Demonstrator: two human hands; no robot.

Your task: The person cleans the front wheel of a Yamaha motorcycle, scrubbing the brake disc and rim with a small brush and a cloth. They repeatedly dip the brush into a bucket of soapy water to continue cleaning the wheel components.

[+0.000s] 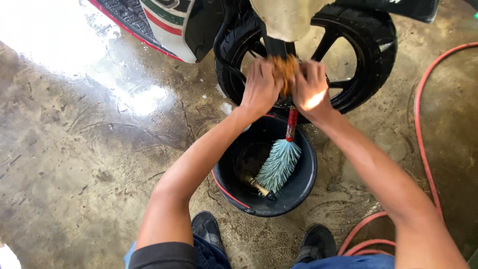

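Note:
My left hand (260, 87) and my right hand (311, 88) are pressed together around a brown sponge or cloth (285, 72), each gripping a side of it. They hold it against the black fork of a scooter's front wheel (368, 45), just above the hub. Directly below my hands stands a black bucket (303, 187). A pale blue bristle brush (280, 164) with a red handle leans in the bucket, handle up toward my hands.
A red hose (422, 129) curves along the right side and loops near my right foot. The scooter's white body panel (164, 25) with red and green stripes is at the upper left. The concrete floor (89, 139) is wet. My black shoes (208, 230) flank the bucket.

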